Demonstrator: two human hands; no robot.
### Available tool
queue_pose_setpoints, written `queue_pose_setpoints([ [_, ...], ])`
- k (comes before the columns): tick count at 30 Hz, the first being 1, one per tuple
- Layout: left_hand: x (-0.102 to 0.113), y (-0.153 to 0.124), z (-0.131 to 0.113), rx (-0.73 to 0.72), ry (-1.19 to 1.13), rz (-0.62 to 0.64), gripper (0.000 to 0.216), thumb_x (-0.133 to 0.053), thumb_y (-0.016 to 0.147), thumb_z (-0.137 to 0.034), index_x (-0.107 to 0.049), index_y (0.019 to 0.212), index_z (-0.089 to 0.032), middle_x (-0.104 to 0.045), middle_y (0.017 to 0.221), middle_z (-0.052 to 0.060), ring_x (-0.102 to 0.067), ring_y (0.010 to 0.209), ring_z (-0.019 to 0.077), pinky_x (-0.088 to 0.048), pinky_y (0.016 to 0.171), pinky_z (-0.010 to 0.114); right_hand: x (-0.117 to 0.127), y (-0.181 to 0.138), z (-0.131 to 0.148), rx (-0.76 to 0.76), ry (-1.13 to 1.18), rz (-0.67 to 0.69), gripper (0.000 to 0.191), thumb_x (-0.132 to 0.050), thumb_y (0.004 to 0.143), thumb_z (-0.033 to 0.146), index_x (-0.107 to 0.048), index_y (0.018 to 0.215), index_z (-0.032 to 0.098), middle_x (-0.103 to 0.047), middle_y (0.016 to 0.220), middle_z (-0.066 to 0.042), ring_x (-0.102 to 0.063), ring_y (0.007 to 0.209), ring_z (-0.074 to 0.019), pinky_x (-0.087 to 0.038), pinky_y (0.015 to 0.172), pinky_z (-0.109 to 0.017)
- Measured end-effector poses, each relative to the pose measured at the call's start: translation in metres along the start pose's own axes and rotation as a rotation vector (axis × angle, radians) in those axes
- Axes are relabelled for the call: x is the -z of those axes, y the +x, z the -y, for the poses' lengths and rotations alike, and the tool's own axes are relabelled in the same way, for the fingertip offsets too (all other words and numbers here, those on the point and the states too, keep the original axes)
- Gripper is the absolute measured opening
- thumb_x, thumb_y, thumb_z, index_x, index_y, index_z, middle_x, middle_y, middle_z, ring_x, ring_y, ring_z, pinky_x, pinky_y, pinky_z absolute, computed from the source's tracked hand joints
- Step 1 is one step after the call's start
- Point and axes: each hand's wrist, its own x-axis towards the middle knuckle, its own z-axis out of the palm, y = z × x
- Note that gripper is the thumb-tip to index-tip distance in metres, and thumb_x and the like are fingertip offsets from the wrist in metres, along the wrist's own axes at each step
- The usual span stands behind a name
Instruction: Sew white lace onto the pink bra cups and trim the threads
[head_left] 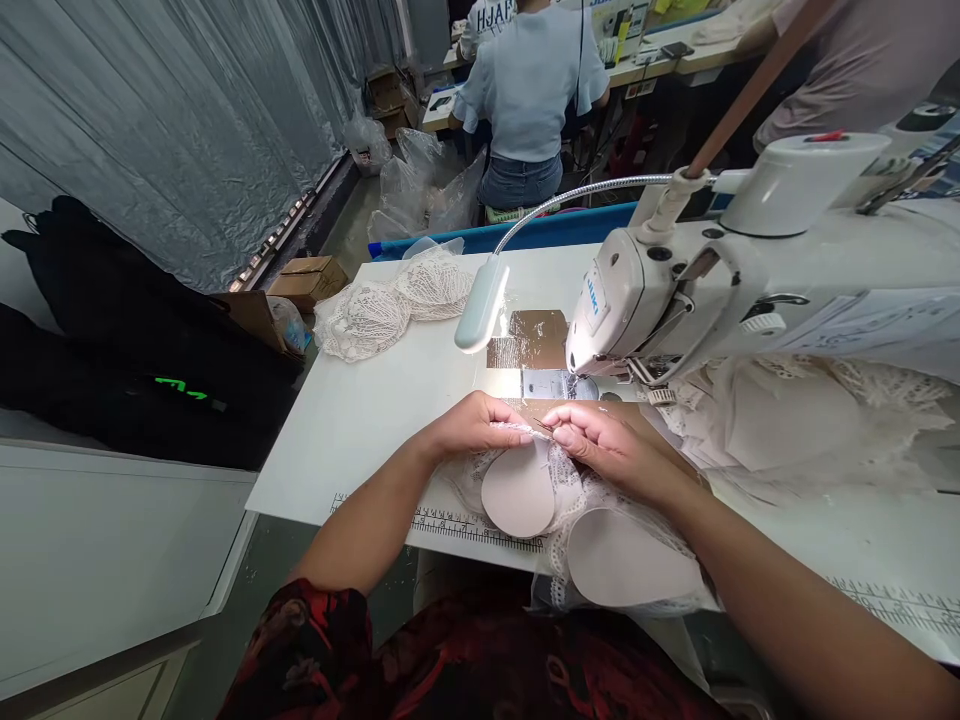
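Note:
A white lace bra point(566, 490) with smooth beige-pink cups lies across the front edge of the table, one cup hanging toward my lap. My left hand point(480, 422) is closed, pinching the bra's lace edge between thumb and fingers. Close against it, my right hand point(600, 440) is closed around a small thin metal tool point(543, 427), whose tip points at the pinched lace. Its exact kind is too small to make out. Both hands are just in front of the needle area of a white sewing machine point(622, 300).
Another lace bra point(397, 300) rests at the table's far left. More lace pieces point(795, 410) are heaped under the machine arm. A lamp point(484, 305) on a bendable neck hangs over the table. A ruler strip point(450, 525) runs along the front edge. A co-worker point(525, 90) sits ahead.

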Motion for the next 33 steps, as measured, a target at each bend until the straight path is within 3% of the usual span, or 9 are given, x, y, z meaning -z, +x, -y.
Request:
queue_pose_setpoints([
  [5,-0.003,0.005,0.005,0.003,-0.054,0.008,0.028,-0.079,0.067,-0.036,-0.073,0.076,-0.010,-0.059,0.064,0.000,-0.050,0.062,0.0091,-0.037,0.058,0.022,0.002,-0.001,0.005,-0.043,0.035,0.039,0.033,-0.053,0.085,0.047,-0.061,0.100,0.019,-0.053,0.069,0.001,-0.049,0.063,-0.0136,-0.039,0.057,-0.027],
  [16,-0.006,0.008,0.007,0.027,-0.104,0.018,0.028,-0.081,0.064,-0.036,-0.074,0.075,-0.011,-0.061,0.064,0.001,-0.049,0.061,0.0083,-0.037,0.058,0.022,-0.001,0.002,0.000,0.094,0.009,0.006,0.024,-0.056,0.085,0.039,-0.064,0.097,0.020,-0.064,0.086,-0.002,-0.058,0.077,-0.0166,-0.045,0.070,-0.030],
  [33,-0.008,0.010,0.007,0.018,-0.091,0.004,0.031,-0.080,0.065,-0.038,-0.070,0.069,-0.009,-0.052,0.057,-0.002,-0.042,0.055,0.0058,-0.033,0.054,0.020,-0.009,0.005,-0.003,0.070,0.000,-0.112,0.022,-0.056,0.084,0.038,-0.067,0.084,0.020,-0.066,0.081,-0.003,-0.059,0.077,-0.0175,-0.045,0.069,-0.031],
])
